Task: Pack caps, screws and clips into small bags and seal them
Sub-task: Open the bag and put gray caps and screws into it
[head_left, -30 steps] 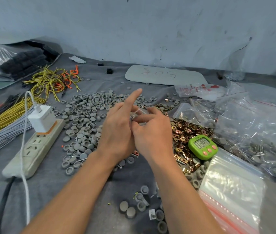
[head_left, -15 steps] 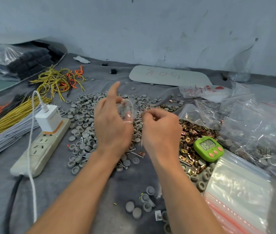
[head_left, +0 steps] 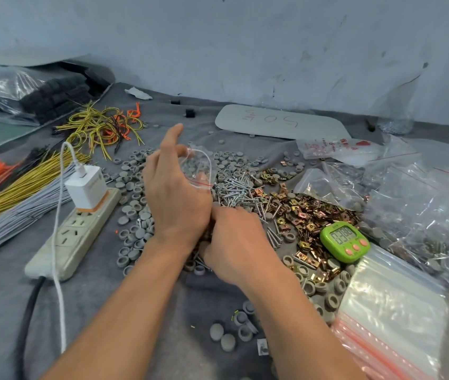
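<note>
Caps (head_left: pixel 189 166) lie in small bag (head_left: pixel 204 161) pinched by left hand (head_left: pixel 174 193); at 5 o'clock, right hand (head_left: pixel 237 242) on screws (head_left: pixel 234 190), grasp hidden.

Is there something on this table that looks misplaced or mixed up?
Yes. The piles run together: grey caps lie among the brass clips beside the green timer, and screws spill into the clips. A few caps sit apart at the near edge. I see no damage.
</note>
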The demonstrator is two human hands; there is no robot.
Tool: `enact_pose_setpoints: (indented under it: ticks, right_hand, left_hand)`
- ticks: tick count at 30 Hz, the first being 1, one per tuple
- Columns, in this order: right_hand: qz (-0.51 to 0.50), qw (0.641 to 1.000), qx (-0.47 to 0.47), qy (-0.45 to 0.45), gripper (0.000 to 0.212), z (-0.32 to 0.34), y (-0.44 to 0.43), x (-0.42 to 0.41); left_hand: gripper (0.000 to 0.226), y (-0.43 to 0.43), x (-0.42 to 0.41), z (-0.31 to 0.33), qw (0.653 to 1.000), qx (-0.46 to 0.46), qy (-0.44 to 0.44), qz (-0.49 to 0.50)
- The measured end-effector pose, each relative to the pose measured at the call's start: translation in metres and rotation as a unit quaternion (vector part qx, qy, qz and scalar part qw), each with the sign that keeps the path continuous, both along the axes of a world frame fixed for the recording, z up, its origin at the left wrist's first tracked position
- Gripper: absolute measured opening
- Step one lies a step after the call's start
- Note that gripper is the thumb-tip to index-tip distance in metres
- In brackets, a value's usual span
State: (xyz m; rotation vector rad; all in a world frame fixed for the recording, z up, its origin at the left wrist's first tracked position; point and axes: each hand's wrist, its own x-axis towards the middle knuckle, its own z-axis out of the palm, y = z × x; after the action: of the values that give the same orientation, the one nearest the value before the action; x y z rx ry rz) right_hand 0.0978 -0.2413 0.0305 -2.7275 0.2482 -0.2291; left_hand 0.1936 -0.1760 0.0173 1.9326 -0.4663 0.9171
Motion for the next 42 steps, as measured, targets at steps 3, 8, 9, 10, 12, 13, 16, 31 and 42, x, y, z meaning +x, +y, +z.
enact_pose_setpoints:
  ticks: [3, 8, 9, 10, 12, 13, 16, 31, 42]
  right_hand:
    - [0.009, 1.000, -0.012, 0.008, 0.027, 0.001, -0.001, -0.001]
    - [0.008, 1.000, -0.028, 0.006, 0.017, -0.001, -0.004, -0.004]
    - [0.002, 0.999, -0.031, 0.010, 0.011, -0.002, -0.003, -0.005]
    - [-0.009, 0.999, -0.028, 0.014, 0.009, -0.002, -0.003, -0.006]
    - [-0.042, 0.999, -0.004, 0.015, 0.016, -0.001, -0.005, -0.007]
    - [-0.059, 0.998, 0.015, 0.010, 0.017, -0.001, -0.007, -0.008]
    - [-0.100, 0.993, 0.060, -0.032, 0.017, -0.003, -0.013, -0.009]
    - [-0.119, 0.909, 0.311, -0.251, 0.016, -0.003, -0.029, 0.009]
    - [-0.160, 0.911, 0.335, -0.178, 0.009, -0.004, -0.039, 0.010]
  left_hand:
    - [0.085, 0.000, 0.000, 0.000, 1.000, 0.002, 0.005, -0.006]
    - [0.077, 0.000, -0.002, 0.001, 1.000, -0.005, 0.007, -0.012]
    - [0.076, 0.000, -0.002, 0.001, 1.000, -0.005, 0.006, -0.013]
    - [0.076, 0.000, -0.002, 0.000, 1.000, -0.004, 0.006, -0.013]
    - [0.076, 0.000, -0.003, 0.000, 1.000, -0.002, 0.007, -0.014]
    - [0.076, 0.000, -0.003, 0.001, 1.000, -0.001, 0.009, -0.014]
    - [0.077, 0.000, -0.003, -0.001, 1.000, 0.005, 0.010, -0.018]
    - [0.071, -0.007, -0.017, -0.008, 0.971, 0.123, -0.017, -0.207]
    - [0.095, -0.002, -0.021, -0.004, 0.955, 0.155, 0.012, -0.254]
